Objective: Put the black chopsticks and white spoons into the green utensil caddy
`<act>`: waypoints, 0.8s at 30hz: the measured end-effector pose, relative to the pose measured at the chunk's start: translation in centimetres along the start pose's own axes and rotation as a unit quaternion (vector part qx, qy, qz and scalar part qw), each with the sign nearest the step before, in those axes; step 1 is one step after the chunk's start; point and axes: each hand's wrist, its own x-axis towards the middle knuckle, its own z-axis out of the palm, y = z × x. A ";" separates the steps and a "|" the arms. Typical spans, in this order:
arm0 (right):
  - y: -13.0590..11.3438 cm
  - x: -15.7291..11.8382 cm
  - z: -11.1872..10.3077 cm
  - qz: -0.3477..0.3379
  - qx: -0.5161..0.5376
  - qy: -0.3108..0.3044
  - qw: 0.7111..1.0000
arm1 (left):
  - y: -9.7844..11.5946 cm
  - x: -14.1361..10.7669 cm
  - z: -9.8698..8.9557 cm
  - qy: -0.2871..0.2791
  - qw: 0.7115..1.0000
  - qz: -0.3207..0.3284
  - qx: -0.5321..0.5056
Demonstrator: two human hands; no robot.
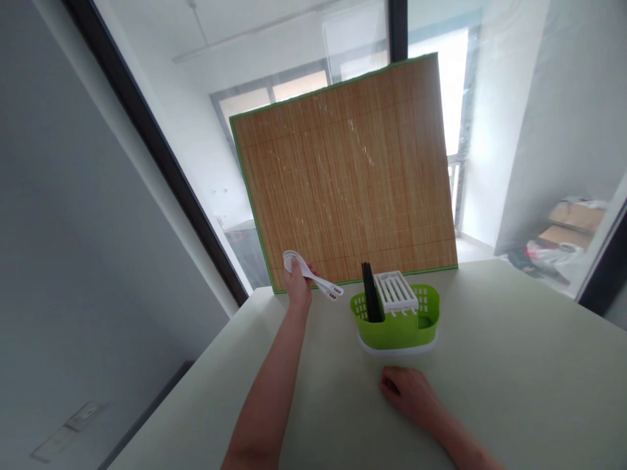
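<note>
My left hand (296, 287) grips white spoons (316, 277) by the bowl end, lifted near the bottom of the bamboo mat; they look stacked, with dark marks on the handle ends pointing right. To their right stands a green utensil holder (396, 331) on a white base tray. Black chopsticks (371, 294) lean upright in its left compartment. A white slotted rack with small hooks (396, 292) sits over its middle. Just in front of the holder, my right hand (409, 393) rests on the table, fingers curled, and I see nothing in it.
A bamboo mat (343, 176) with green edging stands upright at the back of the white table (514, 352), against a window. A grey wall (98, 228) is on the left. Beyond the glass at right lie cardboard pieces (573, 222).
</note>
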 end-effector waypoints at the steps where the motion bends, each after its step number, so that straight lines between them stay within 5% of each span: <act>1: 0.0 0.0 0.1 -0.001 0.001 0.001 1.000 | 0.3 0.6 -1.3 0.000 0.999 -0.025 0.041; 6: 0.2 -0.2 0.2 -0.005 0.003 0.004 1.000 | 0.4 1.0 -10.0 -0.018 0.954 -0.125 0.271; 12: 0.1 -0.1 0.2 -0.001 0.001 0.005 1.000 | 0.7 -1.7 -20.7 -0.005 0.867 -0.152 0.474; 14: 0.1 -0.1 0.1 0.000 0.003 0.000 1.000 | 0.7 -2.5 -23.8 -0.029 0.795 -0.145 0.588; 18: -0.1 -0.2 0.0 0.009 0.006 -0.008 1.000 | 0.1 -3.9 -29.2 -0.117 0.563 -0.124 0.809; 20: -0.1 -0.2 -0.1 0.011 0.010 -0.006 1.000 | -0.2 -4.4 -31.0 -0.127 0.529 -0.115 0.831; 24: -0.3 -0.2 -0.1 0.017 0.012 -0.003 1.000 | -0.3 -4.9 -32.5 -0.110 0.522 -0.104 0.839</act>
